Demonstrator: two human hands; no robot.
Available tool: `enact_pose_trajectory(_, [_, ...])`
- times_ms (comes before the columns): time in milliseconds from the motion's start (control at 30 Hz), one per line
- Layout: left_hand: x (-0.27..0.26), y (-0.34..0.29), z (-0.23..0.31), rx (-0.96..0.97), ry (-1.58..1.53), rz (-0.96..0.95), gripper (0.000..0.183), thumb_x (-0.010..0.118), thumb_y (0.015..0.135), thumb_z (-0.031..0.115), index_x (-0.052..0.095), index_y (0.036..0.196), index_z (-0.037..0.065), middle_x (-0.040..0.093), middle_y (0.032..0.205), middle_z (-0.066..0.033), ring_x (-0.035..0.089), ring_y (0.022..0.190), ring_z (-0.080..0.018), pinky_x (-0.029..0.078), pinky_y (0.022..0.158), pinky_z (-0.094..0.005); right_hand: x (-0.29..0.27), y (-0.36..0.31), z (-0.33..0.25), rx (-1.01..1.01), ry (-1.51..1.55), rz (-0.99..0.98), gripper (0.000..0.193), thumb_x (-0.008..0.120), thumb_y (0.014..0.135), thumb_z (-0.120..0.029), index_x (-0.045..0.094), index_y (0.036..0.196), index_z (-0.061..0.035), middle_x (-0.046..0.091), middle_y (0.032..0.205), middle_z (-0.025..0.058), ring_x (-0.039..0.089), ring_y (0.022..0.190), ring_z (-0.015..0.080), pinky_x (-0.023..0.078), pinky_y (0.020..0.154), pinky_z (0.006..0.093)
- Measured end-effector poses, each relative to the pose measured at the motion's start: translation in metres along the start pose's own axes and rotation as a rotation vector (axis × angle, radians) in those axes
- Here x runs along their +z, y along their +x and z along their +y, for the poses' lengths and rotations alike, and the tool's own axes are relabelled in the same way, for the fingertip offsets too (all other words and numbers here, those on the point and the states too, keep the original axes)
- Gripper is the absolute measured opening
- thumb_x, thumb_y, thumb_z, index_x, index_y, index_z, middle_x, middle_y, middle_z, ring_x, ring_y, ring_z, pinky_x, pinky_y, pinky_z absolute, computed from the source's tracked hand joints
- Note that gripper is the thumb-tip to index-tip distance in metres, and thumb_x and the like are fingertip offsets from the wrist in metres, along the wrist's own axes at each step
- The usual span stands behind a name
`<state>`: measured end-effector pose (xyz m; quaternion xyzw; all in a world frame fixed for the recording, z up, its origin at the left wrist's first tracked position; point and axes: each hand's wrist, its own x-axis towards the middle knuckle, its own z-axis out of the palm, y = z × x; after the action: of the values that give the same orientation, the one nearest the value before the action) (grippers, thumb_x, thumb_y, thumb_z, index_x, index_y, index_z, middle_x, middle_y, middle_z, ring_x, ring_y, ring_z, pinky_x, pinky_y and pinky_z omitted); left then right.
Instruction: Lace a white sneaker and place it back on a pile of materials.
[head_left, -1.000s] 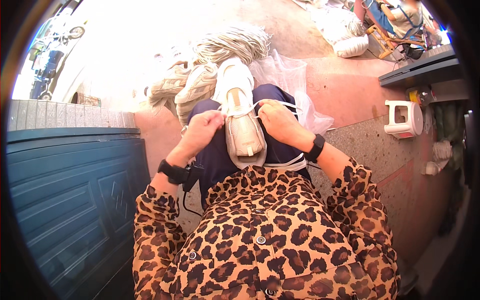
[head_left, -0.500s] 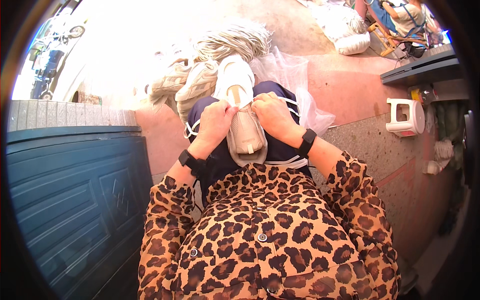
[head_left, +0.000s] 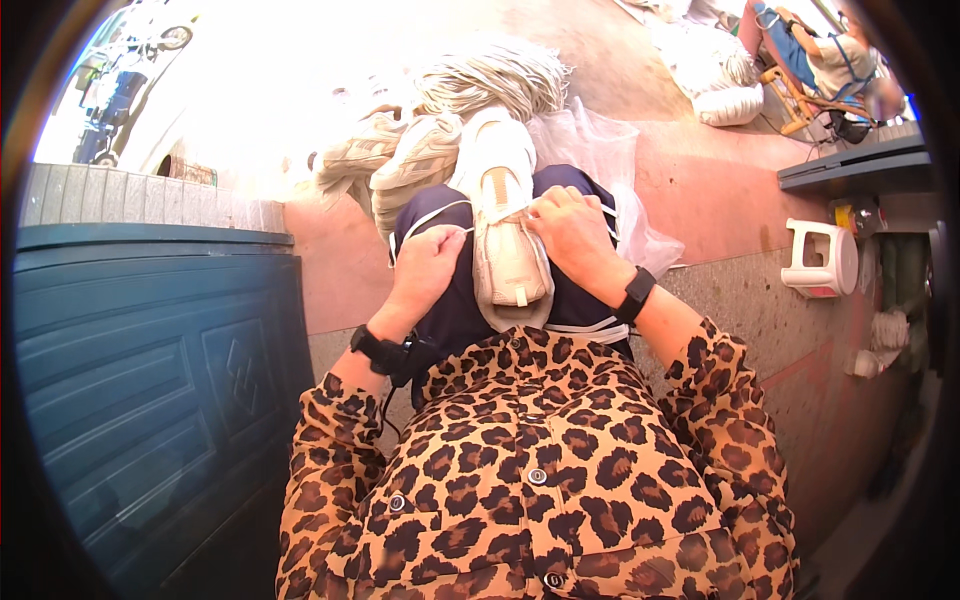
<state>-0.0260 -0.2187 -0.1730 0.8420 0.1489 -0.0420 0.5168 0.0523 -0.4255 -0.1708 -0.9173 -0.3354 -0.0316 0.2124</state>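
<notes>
A white and beige shoe lies lengthwise across my lap between my thighs. My left hand is closed in a pinch on a white shoelace, a little to the left of the shoe. The lace also loops over my dark left trouser leg. At the shoe's right edge, my right hand is closed, fingertips pressed together at the upper. What lies between those fingertips is hidden. Just beyond my left knee sit more beige shoes.
A bundle of pale laces lies beyond the shoes, beside a clear plastic bag. A blue panelled door stands at left. To the right are a white stool and a dark ledge. Another person sits far right.
My left hand has moved left, away from the shoe, with the lace drawn out in its fingers. My right hand stays at the shoe's right edge. The whole view has shifted slightly.
</notes>
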Motion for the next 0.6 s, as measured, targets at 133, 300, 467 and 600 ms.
enact_pose_trajectory(133, [0.004,0.005,0.015,0.133,0.288,0.049,0.021,0.054,0.084,0.022,0.066,0.087,0.006,0.063,0.078,-0.0155,0.062,0.075,-0.0313,0.047,0.068,-0.0376,-0.003,0.000,-0.001,0.025,0.004,0.055,0.011,0.062,0.078,-0.023,0.062,0.082,-0.0124,0.054,0.084,0.0021,0.049,0.087,0.0198,0.034,0.076,0.0356])
enact_pose_trajectory(300, [0.000,0.009,0.025,0.252,0.674,-0.010,0.017,0.053,0.084,0.020,0.062,0.080,0.006,0.062,0.076,-0.0146,0.061,0.076,-0.0302,0.046,0.063,-0.0396,0.001,-0.003,0.000,0.021,-0.036,0.038,0.011,0.061,0.078,-0.023,0.062,0.079,-0.0123,0.054,0.083,0.0017,0.049,0.087,0.0196,0.034,0.076,0.0354])
enact_pose_trajectory(467, [0.002,0.012,0.032,0.431,0.874,-0.088,0.017,0.053,0.083,0.019,0.063,0.077,0.007,0.061,0.071,-0.0127,0.060,0.069,-0.0306,0.044,0.064,-0.0408,0.003,-0.004,-0.001,0.035,-0.058,0.020,0.011,0.061,0.079,-0.023,0.063,0.077,-0.0122,0.055,0.082,0.0020,0.050,0.086,0.0194,0.034,0.076,0.0357])
enact_pose_trajectory(600, [0.002,0.021,0.022,0.292,0.639,-0.093,0.013,0.058,0.079,0.018,0.065,0.080,0.007,0.061,0.069,-0.0101,0.058,0.070,-0.0291,0.042,0.065,-0.0399,0.002,-0.002,-0.003,0.000,-0.085,0.032,0.013,0.058,0.080,-0.023,0.063,0.076,-0.0121,0.055,0.077,0.0019,0.051,0.084,0.0193,0.035,0.075,0.0348])
